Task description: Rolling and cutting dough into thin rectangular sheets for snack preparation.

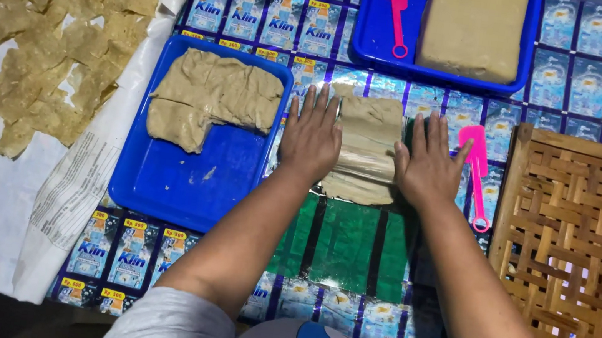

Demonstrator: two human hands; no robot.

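- A flat slab of tan dough (365,150) lies mid-scene on the shiny wrapper-covered tabletop (337,251), apparently so it won't stick.
- The left hand (311,135) lies flat, fingers spread, pressing its left edge; the right hand (428,165) does likewise on the right edge, gripping nothing, so the dough sits between them.
- Just right lies a pink scraper (474,165), within easy reach.
- Left, a blue tray (183,184) holds more dough sheets (210,95).
- Far right, another blue tray (368,42) carries a dough block (475,25).
- Far left, thin pieces (47,35) lie spread on white paper.
- Near right sits a woven bamboo mat (584,253).
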